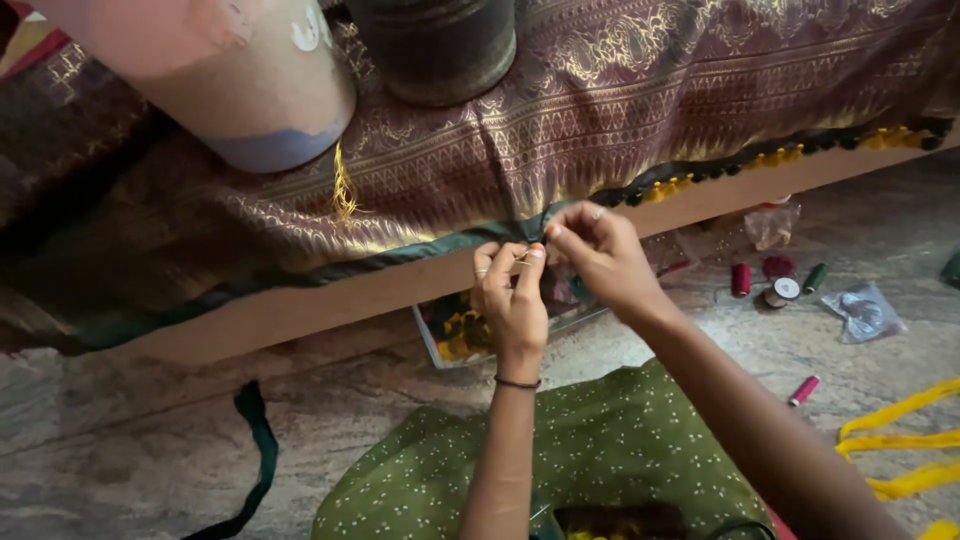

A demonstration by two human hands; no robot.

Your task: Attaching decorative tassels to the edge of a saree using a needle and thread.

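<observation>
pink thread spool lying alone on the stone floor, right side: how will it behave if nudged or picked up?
The pink thread spool lies on its side on the smooth stone floor, so a nudge would probably send it rolling. It looks small and likely light, easy to pinch. Its wound thread probably gives some grip, though a loose end might unwind.

Head view, looking down, close over floor (pixel 150 450)

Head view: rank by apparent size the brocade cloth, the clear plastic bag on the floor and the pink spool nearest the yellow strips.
1. brocade cloth, by far largest
2. clear plastic bag
3. pink spool, smallest
</observation>
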